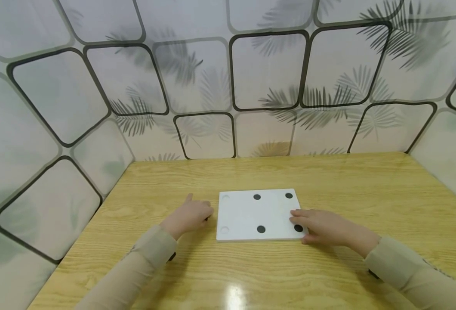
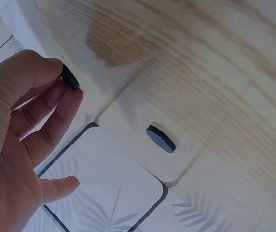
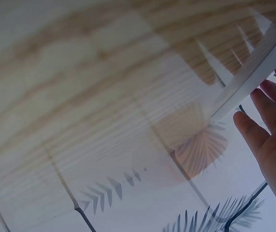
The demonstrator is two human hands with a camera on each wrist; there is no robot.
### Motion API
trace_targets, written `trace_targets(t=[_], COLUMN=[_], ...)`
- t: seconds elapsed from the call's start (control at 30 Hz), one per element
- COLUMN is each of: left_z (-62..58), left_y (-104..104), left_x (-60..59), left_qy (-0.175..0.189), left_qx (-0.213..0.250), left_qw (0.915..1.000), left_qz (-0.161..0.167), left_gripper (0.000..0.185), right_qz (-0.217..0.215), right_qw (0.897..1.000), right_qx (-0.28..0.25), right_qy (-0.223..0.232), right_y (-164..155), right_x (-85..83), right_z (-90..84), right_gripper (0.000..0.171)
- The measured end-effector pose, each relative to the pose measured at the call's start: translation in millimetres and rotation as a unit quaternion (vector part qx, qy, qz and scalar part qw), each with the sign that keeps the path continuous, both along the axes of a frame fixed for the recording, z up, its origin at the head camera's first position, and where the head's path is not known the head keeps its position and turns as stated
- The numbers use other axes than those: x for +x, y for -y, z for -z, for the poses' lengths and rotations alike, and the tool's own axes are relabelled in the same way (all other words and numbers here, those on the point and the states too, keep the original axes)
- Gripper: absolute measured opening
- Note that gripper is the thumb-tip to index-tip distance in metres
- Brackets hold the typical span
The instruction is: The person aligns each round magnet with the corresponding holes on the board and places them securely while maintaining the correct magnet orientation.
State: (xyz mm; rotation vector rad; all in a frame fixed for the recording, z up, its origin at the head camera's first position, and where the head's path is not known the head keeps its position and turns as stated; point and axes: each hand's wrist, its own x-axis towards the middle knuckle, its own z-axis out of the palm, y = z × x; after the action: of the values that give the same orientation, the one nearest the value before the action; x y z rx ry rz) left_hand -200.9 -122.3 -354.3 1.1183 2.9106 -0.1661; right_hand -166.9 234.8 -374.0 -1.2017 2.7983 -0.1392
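**Black disc pinched, board steadied**

My left hand [image 1: 189,215] pinches a black disc [image 2: 70,77] between thumb and fingertips, just left of the white board [image 1: 257,213] on the counter [image 1: 328,181]. My right hand [image 1: 321,226] lies flat with straight fingers on the board's near right corner. Another disc [image 2: 160,138] lies on the counter. I judge I'm mid-placement; next calls for lining this disc over an empty recess [image 1: 224,229].

A flat white rectangular board [image 1: 251,214] lies on the wooden table, four small black round discs [image 1: 260,229] seated in its recesses and two round recesses along its left edge empty. Another small black disc [image 2: 70,77] is pinched edge-on between fingertips, and one more black disc [image 2: 160,138] lies flat on the wood.
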Motion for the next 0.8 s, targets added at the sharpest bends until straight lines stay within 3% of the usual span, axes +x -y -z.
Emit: trace_targets(t=[0.33, 0.8], left_z=[-9.3, -10.7], left_y=[-9.2, -25.4], left_x=[2.0, 2.5], left_qy=[0.009, 0.003], left_qx=[0.024, -0.007], left_qw=[0.9996, 0.9992], left_qz=[0.009, 0.039], left_gripper=[0.03, 0.022], right_qz=[0.001, 0.005], right_qw=[1.0, 1.0], right_qx=[-0.001, 0.001], right_qy=[-0.002, 0.003], right_y=[-0.6, 0.4], right_x=[-0.5, 0.1], right_z=[2.3, 0.1], right_gripper=[0.052, 0.053])
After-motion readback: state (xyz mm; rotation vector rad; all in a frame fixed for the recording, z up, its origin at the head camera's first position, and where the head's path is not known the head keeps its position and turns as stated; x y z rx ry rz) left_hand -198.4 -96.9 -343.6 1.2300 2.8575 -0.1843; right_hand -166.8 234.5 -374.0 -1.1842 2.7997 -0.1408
